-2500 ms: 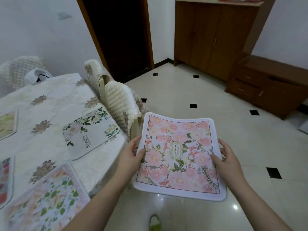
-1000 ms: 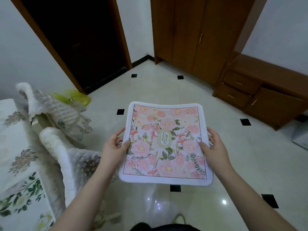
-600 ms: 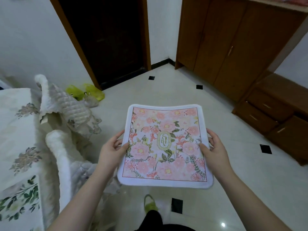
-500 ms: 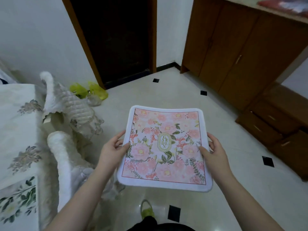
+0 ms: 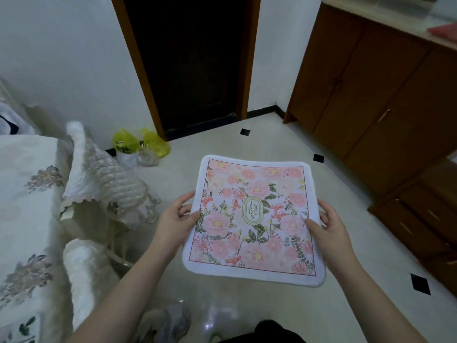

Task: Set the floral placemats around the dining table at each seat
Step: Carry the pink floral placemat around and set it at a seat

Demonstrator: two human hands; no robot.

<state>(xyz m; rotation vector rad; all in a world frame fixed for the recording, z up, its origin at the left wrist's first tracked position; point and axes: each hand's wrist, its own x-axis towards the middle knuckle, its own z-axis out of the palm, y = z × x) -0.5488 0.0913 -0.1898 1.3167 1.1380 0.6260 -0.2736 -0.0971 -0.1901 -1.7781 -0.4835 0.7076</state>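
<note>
Holding a pink floral placemat (image 5: 254, 219) flat above the tiled floor (image 5: 284, 142), your left hand (image 5: 175, 222) and right hand (image 5: 326, 229) each pinch a side edge, thumbs on top. White-bordered, its gold oval reads GARDEN. Its long axis runs away from you. Left of it stand cushioned chairs (image 5: 99, 186) and the dining table (image 5: 27, 194).

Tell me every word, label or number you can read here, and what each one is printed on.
"GARDEN": stacked in three rows, GA / RD / EN, inside the gold oval at the centre of the pink floral placemat.
Dark print on the yellow plastic bags by the doorway: too small and blurred to read.
Nothing else readable shows.
</note>
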